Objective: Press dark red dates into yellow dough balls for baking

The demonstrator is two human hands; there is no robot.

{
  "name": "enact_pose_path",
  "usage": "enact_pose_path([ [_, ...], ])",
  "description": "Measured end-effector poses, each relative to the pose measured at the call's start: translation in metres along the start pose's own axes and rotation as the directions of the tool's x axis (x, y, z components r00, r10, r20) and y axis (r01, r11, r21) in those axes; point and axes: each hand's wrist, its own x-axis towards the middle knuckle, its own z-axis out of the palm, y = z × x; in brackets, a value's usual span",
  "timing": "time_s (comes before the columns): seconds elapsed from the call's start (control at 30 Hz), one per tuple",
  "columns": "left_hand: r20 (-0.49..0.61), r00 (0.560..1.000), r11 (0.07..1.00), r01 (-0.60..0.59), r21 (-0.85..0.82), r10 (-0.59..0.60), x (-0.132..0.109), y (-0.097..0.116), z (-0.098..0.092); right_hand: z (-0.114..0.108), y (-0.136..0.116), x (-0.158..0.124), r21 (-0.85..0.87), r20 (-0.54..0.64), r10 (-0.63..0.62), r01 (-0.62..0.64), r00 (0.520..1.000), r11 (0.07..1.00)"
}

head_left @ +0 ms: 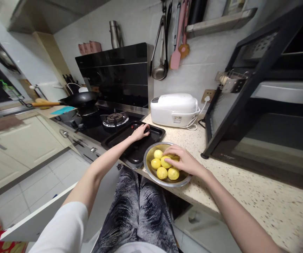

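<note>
A metal bowl (148,168) with several yellow lemons (162,173) stands at the counter's front edge. Over it, my right hand (181,160) has its thumb and fingers around one lemon (165,162), which still rests among the others. My left hand (140,133) is over the right side of a black baking tray (132,144). Its fingers are curled at a small dark thing (147,130), too dark against the tray to name. A small red spot (132,127) shows near the tray's back edge.
Behind the bowl, a white rice cooker (175,109) is by the wall. A dark-framed appliance rack (219,105) stands to the right. On the left are a gas burner (114,118) and a black wok (80,98) with a wooden handle. A cabinet door (43,211) hangs open below.
</note>
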Motion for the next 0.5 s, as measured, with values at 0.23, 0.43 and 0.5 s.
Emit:
enact_pose_path([
  [0.23, -0.221, 0.963, 0.929, -0.218, -0.299, 0.155, -0.049, 0.057, -0.017, 0.001, 0.005, 0.001, -0.039, -0.283, 0.032, -0.044, 0.959, 0.998],
  [0.43, -0.368, 0.916, 0.696, -0.37, -0.615, 0.162, -0.114, 0.112, -0.014, 0.002, 0.0, 0.001, -0.033, -0.328, -0.007, -0.004, 0.945, 0.999],
  [0.5, -0.385, 0.913, 0.669, -0.372, -0.643, 0.138, -0.127, 0.124, -0.01, 0.003, -0.004, 0.001, -0.028, -0.317, -0.028, 0.02, 0.948, 0.999],
])
